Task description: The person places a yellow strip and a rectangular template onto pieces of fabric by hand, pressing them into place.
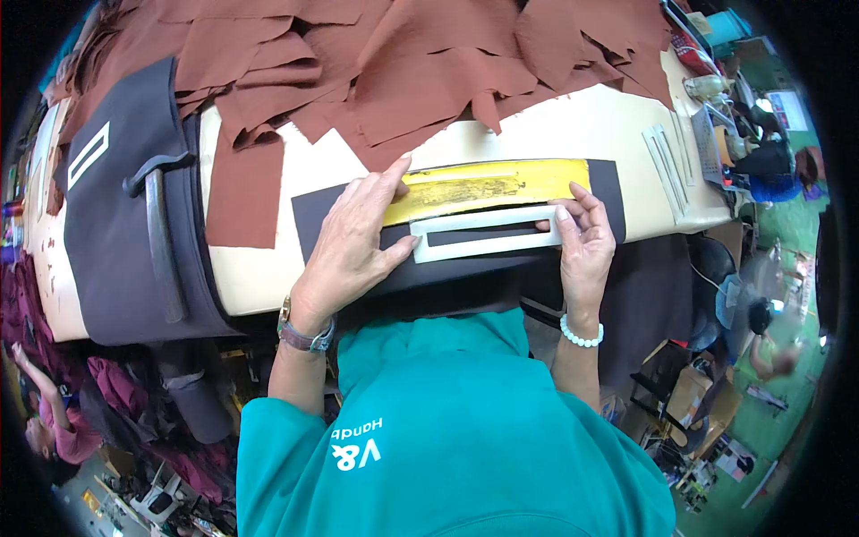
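A white rectangular frame with a long slot [488,250] lies in front of a curved yellow strip [483,190] smeared with dark marks. Beneath both is a black sheet [606,185]. My left hand [352,231] has its thumb against the frame's left end, while its stretched fingers rest at the yellow strip's left end. At the opposite end, my right hand [586,234] pinches the frame between thumb and fingers, with a fingertip by the yellow strip's right end.
Brown sheet pieces [420,85] are heaped along the far side of the pale table [246,282]. A hammer [161,237] lies on folded black material [107,224] at left, near another small white frame [88,156]. Thin pale strips [667,170] and a basket [710,148] sit at right.
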Demonstrator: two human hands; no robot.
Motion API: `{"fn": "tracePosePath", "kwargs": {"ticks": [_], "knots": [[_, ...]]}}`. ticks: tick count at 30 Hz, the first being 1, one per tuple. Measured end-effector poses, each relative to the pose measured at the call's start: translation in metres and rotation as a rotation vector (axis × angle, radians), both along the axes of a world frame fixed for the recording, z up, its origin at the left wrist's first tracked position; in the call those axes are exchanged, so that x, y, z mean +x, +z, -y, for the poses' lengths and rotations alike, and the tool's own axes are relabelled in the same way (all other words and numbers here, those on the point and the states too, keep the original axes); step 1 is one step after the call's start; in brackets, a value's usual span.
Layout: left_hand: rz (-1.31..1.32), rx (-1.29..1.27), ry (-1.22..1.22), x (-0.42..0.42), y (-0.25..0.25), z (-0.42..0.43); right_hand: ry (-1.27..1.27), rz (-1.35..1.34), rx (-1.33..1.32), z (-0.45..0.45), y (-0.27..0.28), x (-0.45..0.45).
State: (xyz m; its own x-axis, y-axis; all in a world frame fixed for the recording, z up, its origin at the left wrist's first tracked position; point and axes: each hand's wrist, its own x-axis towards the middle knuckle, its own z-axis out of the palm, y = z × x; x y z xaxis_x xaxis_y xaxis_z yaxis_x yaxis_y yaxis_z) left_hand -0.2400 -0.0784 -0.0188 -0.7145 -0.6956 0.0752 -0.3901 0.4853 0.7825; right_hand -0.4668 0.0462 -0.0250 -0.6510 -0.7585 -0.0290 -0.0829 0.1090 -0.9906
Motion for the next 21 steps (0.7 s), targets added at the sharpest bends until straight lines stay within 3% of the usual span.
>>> {"fn": "tracePosePath", "kwargs": {"ticks": [3,21], "knots": [[0.002,-0.012,0.0,0.0,-0.001,-0.001,-0.014,-0.213,0.179,-0.01,0.007,-0.008],[-0.025,-0.033,-0.001,-0.001,-0.003,-0.002,-0.108,-0.277,0.113,-0.01,-0.006,-0.005]]}}
